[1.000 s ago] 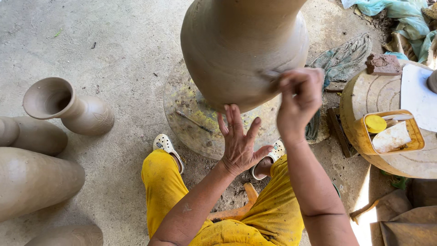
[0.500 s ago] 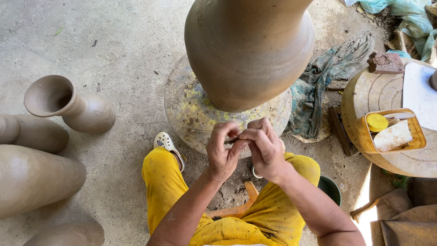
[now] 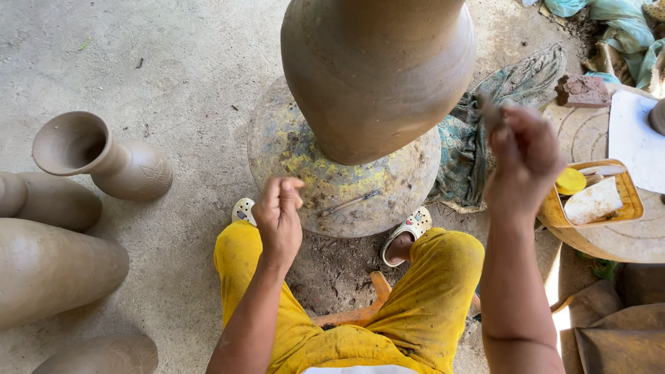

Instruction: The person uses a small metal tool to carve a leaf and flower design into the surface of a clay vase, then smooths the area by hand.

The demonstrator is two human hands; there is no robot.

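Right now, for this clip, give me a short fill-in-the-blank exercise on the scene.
1. The big clay vase stands on a round ____.
2. The right hand is raised beside the vase, and the left hand hovers over the ____ edge of the wheel.
3. The person's trousers are ____ in colour.
4. A thin metal tool lies on the wheel, in front of the ____.

Missing words: wheel; near; yellow; vase

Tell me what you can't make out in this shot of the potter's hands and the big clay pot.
- Big clay pot: top cut off by the head view's upper edge.
- Right hand: motion-blurred; whatever its fingertips pinch is unclear.
- Left hand: curled, palm hidden.
- Yellow tray: contents too small to tell.
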